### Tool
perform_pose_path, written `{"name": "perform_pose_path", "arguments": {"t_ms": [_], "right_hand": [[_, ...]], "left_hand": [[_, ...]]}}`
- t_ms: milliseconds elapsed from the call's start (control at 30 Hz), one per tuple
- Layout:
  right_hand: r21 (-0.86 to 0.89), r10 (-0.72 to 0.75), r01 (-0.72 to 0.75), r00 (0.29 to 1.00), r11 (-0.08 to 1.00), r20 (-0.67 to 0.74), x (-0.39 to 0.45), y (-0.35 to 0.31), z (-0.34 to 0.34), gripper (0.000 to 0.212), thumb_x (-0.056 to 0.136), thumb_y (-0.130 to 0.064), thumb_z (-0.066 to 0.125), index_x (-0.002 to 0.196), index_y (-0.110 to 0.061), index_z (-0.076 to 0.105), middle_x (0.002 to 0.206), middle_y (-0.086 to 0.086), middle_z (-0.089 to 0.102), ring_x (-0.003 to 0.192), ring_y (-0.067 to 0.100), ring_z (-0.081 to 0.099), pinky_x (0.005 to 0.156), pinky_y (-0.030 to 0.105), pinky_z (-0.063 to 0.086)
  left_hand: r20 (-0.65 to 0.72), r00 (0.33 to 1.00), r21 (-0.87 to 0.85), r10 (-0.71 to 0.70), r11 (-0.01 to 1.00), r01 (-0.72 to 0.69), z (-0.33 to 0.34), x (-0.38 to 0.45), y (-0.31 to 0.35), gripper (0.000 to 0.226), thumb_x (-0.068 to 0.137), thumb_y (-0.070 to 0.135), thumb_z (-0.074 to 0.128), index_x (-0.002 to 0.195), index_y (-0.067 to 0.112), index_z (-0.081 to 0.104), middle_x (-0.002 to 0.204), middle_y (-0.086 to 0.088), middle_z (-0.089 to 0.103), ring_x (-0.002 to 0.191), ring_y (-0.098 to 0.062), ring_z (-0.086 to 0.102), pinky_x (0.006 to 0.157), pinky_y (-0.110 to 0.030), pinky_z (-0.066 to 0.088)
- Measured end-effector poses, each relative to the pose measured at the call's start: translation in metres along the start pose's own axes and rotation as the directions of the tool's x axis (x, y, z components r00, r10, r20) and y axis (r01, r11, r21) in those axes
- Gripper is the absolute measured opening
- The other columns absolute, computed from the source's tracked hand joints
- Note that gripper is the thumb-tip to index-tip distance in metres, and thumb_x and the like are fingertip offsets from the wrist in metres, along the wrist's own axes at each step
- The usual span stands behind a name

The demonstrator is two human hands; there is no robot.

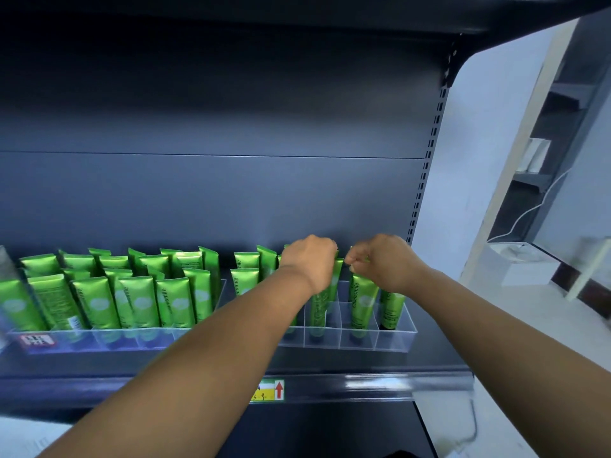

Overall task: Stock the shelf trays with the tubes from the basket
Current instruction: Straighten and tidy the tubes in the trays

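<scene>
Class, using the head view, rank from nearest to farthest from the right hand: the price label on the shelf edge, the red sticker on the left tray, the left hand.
1. left hand, just beside the right hand.
2. price label, below on the shelf edge.
3. red sticker, far left.

Two trays sit side by side on the shelf (330, 366). The left tray (99, 340) is packed with upright tubes (96, 302) in rows. The right tray (393, 338) holds tubes toward its back and left, with its front compartments bare. Both hands reach over the right tray: the left hand (309, 259) at a tube (319, 305) in the middle, the right hand (383, 262) just beside it on another tube (362, 302). A price tag (267, 390) sits on the shelf's front edge below.
</scene>
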State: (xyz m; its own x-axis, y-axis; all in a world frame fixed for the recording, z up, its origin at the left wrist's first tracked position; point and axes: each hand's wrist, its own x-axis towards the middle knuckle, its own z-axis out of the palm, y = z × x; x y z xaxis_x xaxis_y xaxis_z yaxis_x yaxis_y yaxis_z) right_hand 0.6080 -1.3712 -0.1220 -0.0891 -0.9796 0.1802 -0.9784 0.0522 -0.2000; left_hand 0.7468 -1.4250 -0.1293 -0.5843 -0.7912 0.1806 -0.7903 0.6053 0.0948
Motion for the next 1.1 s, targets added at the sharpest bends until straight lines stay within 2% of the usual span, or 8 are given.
{"name": "perform_pose_path", "arguments": {"t_ms": [100, 300, 467, 533, 600, 700, 1100], "right_hand": [[-0.048, 0.008, -0.008, 1.000, 0.999, -0.003, -0.002, 0.004, -0.004, 0.022, 0.092, -0.024, 0.054, 0.107, -0.025, 0.071, 0.114, -0.008, 0.069, 0.110, 0.018, 0.060, 0.100, 0.030, 0.042], [-0.213, 0.026, -0.009, 0.997, 0.977, 0.079, -0.003, 0.007, -0.003, 0.024, 0.090, -0.026, 0.054, 0.110, -0.028, 0.068, 0.114, -0.007, 0.068, 0.112, 0.020, 0.058, 0.098, 0.030, 0.039], [-0.209, 0.047, -0.027, 0.995, 0.977, 0.092, 0.000, 0.010, 0.005, 0.021, 0.088, -0.019, 0.052, 0.095, -0.022, 0.072, 0.101, -0.004, 0.071, 0.099, 0.022, 0.063, 0.090, 0.030, 0.047], [-0.182, 0.051, -0.033, 0.994, 0.983, 0.094, 0.002, 0.013, 0.009, 0.020, 0.087, -0.016, 0.052, 0.088, -0.018, 0.072, 0.093, -0.001, 0.071, 0.092, 0.023, 0.064, 0.083, 0.032, 0.051], [-0.162, 0.053, -0.038, 0.995, 0.986, 0.086, 0.002, 0.015, 0.010, 0.019, 0.086, -0.016, 0.052, 0.086, -0.016, 0.071, 0.091, 0.001, 0.071, 0.089, 0.024, 0.064, 0.079, 0.035, 0.054], [-0.157, 0.040, -0.029, 0.997, 0.987, 0.072, 0.002, 0.016, 0.012, 0.019, 0.087, -0.017, 0.051, 0.083, -0.014, 0.070, 0.088, 0.003, 0.070, 0.086, 0.025, 0.064, 0.076, 0.035, 0.054], [-0.120, 0.038, -0.029, 0.997, 0.992, 0.073, 0.003, 0.016, 0.013, 0.021, 0.085, -0.014, 0.049, 0.073, -0.014, 0.066, 0.080, 0.005, 0.069, 0.079, 0.026, 0.065, 0.071, 0.036, 0.056]], "left_hand": [[0.038, 0.998, -0.006, 0.047, 0.999, -0.047, 0.000, 0.001, -0.005, 0.029, 0.090, 0.007, 0.051, 0.110, 0.022, 0.065, 0.116, -0.008, 0.064, 0.105, -0.034, 0.061, 0.083, -0.036, 0.049], [0.157, 0.976, -0.068, 0.152, 0.987, -0.143, -0.001, 0.005, -0.017, 0.042, 0.088, 0.000, 0.051, 0.108, 0.031, 0.069, 0.124, 0.000, 0.062, 0.110, -0.028, 0.060, 0.094, -0.037, 0.050], [0.084, 0.982, -0.055, 0.171, 0.984, -0.167, 0.004, 0.009, -0.021, 0.025, 0.086, 0.008, 0.062, 0.104, 0.025, 0.071, 0.117, -0.002, 0.057, 0.115, -0.025, 0.054, 0.095, -0.036, 0.048], [0.041, 0.984, -0.055, 0.174, 0.984, -0.172, 0.005, 0.009, -0.022, 0.016, 0.086, 0.013, 0.064, 0.097, 0.022, 0.072, 0.111, 0.000, 0.058, 0.117, -0.020, 0.048, 0.091, -0.032, 0.047], [0.031, 0.989, -0.055, 0.142, 0.989, -0.140, 0.006, 0.009, -0.022, 0.011, 0.086, 0.015, 0.063, 0.091, 0.022, 0.071, 0.107, -0.001, 0.061, 0.114, -0.020, 0.051, 0.084, -0.030, 0.045], [0.033, 0.995, -0.058, 0.095, 0.994, -0.093, 0.005, 0.006, -0.020, 0.013, 0.087, 0.016, 0.061, 0.091, 0.024, 0.070, 0.107, -0.004, 0.065, 0.105, -0.027, 0.059, 0.081, -0.030, 0.045], [0.029, 0.998, -0.065, 0.051, 0.997, -0.049, 0.006, 0.002, -0.016, 0.016, 0.090, 0.018, 0.059, 0.099, 0.021, 0.071, 0.109, -0.007, 0.067, 0.102, -0.030, 0.061, 0.082, -0.032, 0.047]]}}
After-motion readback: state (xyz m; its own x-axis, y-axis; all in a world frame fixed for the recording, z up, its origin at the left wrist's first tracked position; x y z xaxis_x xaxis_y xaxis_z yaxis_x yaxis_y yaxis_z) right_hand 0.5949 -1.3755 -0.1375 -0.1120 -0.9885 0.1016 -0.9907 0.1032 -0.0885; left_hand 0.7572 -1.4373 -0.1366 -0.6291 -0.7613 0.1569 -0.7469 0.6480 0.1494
